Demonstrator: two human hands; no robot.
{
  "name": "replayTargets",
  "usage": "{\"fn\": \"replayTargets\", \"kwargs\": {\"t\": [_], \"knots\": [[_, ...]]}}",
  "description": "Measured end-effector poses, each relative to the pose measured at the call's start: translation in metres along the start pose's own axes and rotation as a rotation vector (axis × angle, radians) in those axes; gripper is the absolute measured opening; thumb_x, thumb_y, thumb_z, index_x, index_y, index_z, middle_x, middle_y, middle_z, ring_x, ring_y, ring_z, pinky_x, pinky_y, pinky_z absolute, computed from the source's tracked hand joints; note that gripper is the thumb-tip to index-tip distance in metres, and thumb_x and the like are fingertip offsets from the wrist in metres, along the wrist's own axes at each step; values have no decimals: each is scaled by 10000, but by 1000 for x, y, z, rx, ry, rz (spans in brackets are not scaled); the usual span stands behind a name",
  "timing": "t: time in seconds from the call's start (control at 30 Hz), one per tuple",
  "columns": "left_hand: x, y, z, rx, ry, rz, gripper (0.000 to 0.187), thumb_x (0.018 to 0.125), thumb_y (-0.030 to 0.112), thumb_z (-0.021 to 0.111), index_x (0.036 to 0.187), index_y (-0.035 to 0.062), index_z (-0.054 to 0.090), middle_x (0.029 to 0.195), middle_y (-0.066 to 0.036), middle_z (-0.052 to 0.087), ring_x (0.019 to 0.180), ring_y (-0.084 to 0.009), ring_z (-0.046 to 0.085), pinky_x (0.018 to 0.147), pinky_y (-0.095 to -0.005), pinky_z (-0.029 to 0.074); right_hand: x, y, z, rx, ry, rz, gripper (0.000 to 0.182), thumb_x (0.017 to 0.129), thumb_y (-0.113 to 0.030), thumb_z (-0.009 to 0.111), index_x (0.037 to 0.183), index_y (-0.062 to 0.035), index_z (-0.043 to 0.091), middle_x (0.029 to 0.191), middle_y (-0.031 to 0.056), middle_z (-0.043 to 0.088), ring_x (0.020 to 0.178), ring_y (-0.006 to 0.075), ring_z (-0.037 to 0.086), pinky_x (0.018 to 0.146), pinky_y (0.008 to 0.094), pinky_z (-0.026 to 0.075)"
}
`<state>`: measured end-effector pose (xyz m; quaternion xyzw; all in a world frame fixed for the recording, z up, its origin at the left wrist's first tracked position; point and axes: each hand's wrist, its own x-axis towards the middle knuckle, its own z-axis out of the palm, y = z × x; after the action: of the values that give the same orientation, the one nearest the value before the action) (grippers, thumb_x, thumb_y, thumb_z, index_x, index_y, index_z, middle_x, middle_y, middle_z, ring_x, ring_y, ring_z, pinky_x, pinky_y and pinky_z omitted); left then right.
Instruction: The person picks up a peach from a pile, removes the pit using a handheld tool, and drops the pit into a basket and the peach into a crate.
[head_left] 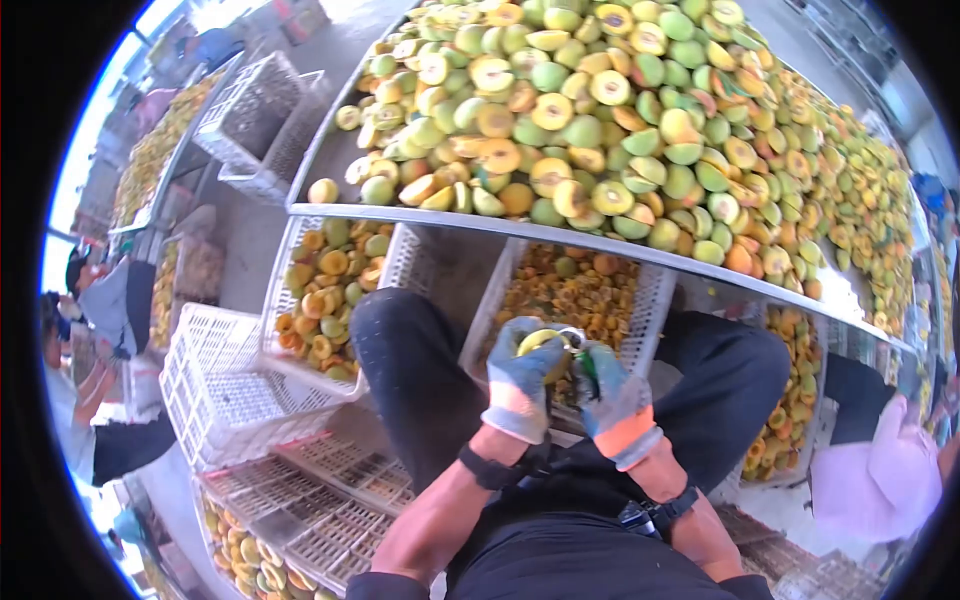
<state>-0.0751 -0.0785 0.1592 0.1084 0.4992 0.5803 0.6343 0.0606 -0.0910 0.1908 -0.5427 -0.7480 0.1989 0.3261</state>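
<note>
My left hand (518, 382), in a blue-grey glove, grips a yellow-green halved fruit (540, 343) just below the table's edge. My right hand (612, 396), gloved the same with an orange cuff, holds a small green-handled metal tool (583, 358) against the fruit. Both hands meet above my lap, over a white crate (655, 300) holding orange fruit pieces. My knees in dark trousers flank the crate.
A metal table (470, 222) above is heaped with several green and yellow halved fruits (600, 120). A white crate (290, 290) of fruit halves sits at my left knee, an empty crate (215, 385) beside it. A person in pink (880, 480) sits right; another person (100, 310) is left.
</note>
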Motion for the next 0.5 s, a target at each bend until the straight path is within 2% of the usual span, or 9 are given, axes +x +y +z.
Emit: {"fn": "replayTargets", "kwargs": {"t": [0.13,0.17,0.23,0.3,0.33,0.4,0.43,0.47,0.5], "knots": [[2,20,10,16,-20,24,298,841,-30,721,1106,43,605,959,-46,681,837,-131,644,730,-261,539,5,-2,2,17,21,-3,204,970,-131,640,1129,-4,617,927,249,685,814,458,660,670,483,527],[3,28,10,13,-17,32,298,841,-30,721,1106,43,605,959,-46,681,837,-131,644,730,-261,539,8,-9,2,74,10,66,212,985,-140,628,1153,-12,617,905,220,686,788,447,663,673,473,528],[3,47,8,187,-101,88,318,818,-15,731,1103,55,609,952,-64,692,855,-172,670,792,-296,557,12,-17,9,107,43,75,216,987,-144,632,1161,-16,616,891,196,686,774,432,664,671,469,526],[2,72,11,199,-99,69,296,800,-27,736,1069,24,625,977,-95,708,864,-175,678,815,-299,566,18,-20,11,116,102,60,228,984,-147,654,1168,-18,618,871,132,682,741,370,663,662,448,522],[4,85,10,217,-88,54,296,796,-32,734,1069,13,630,992,-107,712,873,-176,681,822,-304,571,22,-20,11,102,122,63,228,984,-147,654,1168,-18,618,871,132,682,741,370,663,662,448,522],[6,114,-6,316,-43,213,301,789,-40,733,1072,-7,635,1016,-127,713,897,-182,686,840,-308,578,29,-18,9,286,143,255,231,983,-147,652,1166,-9,620,872,150,682,737,357,666,649,438,519],[12,134,-25,405,-13,329,329,793,-12,756,1107,-17,658,1041,-115,708,930,-172,674,832,-291,572,29,-7,9,261,203,201,243,998,-192,632,1170,-20,625,851,164,678,699,346,664,615,426,513],[19,153,-48,730,123,607,319,805,19,763,1109,-8,670,1073,-112,696,989,-189,664,863,-309,562,27,1,8,262,213,208,243,998,-192,632,1170,-20,625,851,164,678,699,346,664,615,426,513],[34,171,-84,822,208,701,306,809,41,771,1099,0,680,1080,-113,690,1000,-208,660,874,-318,554,28,9,5,177,150,232,243,1002,-200,618,1176,-32,627,855,167,684,695,348,667,608,435,512]]}}
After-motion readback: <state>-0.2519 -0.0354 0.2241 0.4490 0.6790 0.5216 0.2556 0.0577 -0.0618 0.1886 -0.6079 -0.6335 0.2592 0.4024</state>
